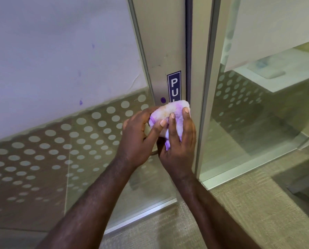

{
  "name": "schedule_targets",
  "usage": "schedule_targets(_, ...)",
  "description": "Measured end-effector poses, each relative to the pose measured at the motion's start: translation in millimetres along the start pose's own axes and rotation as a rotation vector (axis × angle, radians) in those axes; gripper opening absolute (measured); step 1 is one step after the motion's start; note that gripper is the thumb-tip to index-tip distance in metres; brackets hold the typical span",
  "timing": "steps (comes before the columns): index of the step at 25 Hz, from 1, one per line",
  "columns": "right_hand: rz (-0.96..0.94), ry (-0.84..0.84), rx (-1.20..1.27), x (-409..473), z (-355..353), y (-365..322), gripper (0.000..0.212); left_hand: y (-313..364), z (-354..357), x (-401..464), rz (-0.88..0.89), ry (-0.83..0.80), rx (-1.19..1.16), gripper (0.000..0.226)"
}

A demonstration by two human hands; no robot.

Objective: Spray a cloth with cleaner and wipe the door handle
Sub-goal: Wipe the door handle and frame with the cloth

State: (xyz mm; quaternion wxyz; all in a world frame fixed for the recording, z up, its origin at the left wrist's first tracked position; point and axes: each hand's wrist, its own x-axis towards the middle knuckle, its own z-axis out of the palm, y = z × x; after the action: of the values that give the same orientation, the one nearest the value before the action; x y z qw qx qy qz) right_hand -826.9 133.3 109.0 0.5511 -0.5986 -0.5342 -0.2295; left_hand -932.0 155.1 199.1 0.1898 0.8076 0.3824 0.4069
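Observation:
A bunched white and purple cloth [170,112] is held between both hands in front of the grey metal door stile [161,56]. My left hand [137,139] grips its left side with the thumb and fingers. My right hand [179,148] presses its right side with fingers spread over it. The door handle is almost wholly hidden behind my hands; only a thin curved bit of metal [153,153] shows below my left hand. A blue PULL sticker [174,85] sits just above the cloth. No spray bottle is in view.
Frosted glass with a dot pattern [60,150] fills the door leaf on the left. A second glass panel [258,105] and its metal frame [204,105] stand to the right. Beige carpet [240,212] covers the floor below.

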Motion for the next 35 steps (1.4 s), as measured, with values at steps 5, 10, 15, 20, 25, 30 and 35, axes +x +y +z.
schedule_targets(5,0.003,-0.008,-0.016,11,11,4,0.054,-28,-15,-19,0.206,0.072,0.438,0.049)
schedule_targets(10,-0.037,-0.123,-0.051,23,22,3,0.057,-71,-29,-38,0.355,-0.003,0.68,0.056)
schedule_targets(15,0.024,-0.244,-0.135,29,23,-2,0.062,-97,-35,-46,0.392,-0.117,0.75,0.061)
schedule_targets(20,0.089,-0.114,-0.229,25,25,-10,0.052,-102,-38,-45,0.395,-0.129,0.746,0.058)
schedule_targets(25,0.076,-0.033,-0.159,18,28,-10,0.04,-105,-39,-43,0.414,-0.132,0.734,0.058)
schedule_targets(30,0.134,-0.115,-0.18,4,23,-14,0.045,-107,-38,-44,0.438,-0.115,0.73,0.061)
schedule_targets(35,0.227,-0.095,-0.057,14,19,-22,0.044,-107,-39,-44,0.436,-0.111,0.721,0.06)
